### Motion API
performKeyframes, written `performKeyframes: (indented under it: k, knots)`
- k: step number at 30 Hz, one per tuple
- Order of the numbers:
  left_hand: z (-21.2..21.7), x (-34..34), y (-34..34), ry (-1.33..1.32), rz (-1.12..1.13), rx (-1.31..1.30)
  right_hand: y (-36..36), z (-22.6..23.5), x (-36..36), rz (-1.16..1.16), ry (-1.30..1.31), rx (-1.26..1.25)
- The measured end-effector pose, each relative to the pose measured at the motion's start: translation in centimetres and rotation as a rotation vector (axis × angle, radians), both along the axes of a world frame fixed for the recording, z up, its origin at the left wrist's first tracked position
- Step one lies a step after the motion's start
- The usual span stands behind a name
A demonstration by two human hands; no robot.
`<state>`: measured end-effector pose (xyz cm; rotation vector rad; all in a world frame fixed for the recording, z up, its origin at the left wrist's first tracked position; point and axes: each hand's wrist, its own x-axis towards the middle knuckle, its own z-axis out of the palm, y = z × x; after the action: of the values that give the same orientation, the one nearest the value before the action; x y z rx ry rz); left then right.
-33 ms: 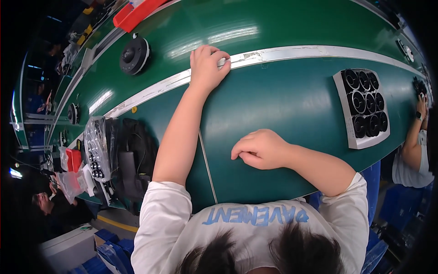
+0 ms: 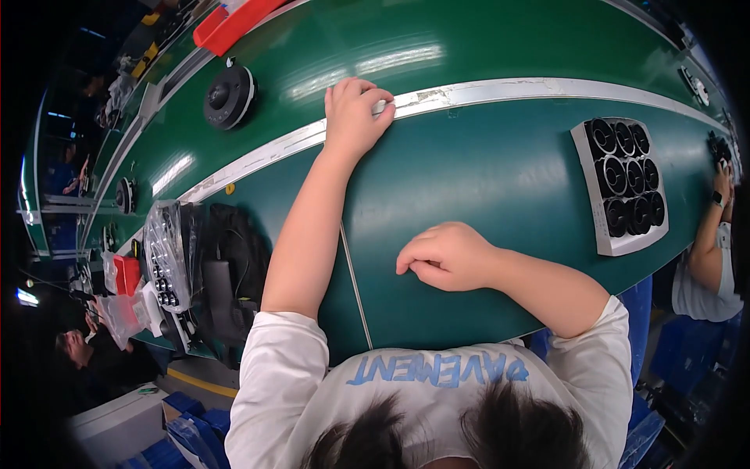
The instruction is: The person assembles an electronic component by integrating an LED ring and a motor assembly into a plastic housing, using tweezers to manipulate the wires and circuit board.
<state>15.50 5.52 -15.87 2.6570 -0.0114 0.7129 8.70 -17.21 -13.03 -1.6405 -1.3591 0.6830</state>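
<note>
At the left end of our green bench we see a clear plastic bag of small round black parts (image 2: 162, 254), lying flat on the bench top. Just beyond its left edge sits a small red rectangular box (image 2: 126, 273), with a crumpled clear plastic wrapper (image 2: 125, 313) beside it.

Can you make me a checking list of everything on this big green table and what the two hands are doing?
Surface: green table with a silver strip running across it.
Job's things: left hand rests on the silver strip; right hand lies curled on the green.
Clutter: tray of round black parts to the right; one round black part beyond the strip; red tray far off; black bag and wrapped tray to the left.
Grippers: both hands hold nothing visible.
Cables: nothing seen.
Surroundings: another person's arm at right.
</note>
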Motion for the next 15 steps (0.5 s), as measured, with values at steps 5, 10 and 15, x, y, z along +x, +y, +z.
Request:
performKeyframes:
  k: [5,10,15]
  knots:
    - [1.2,-0.5,-0.4,-0.03,0.016,0.21,0.0,0.2,0.1,0.008,-0.003,0.028]
    - [1.6,-0.6,-1.1,-0.071,-0.012,0.406,0.0,0.1,0.1,0.006,-0.007,0.027]
    - [1.7,-0.4,-1.5,-0.078,-0.005,0.552,0.2,0.2,0.2,0.026,-0.01,0.012]
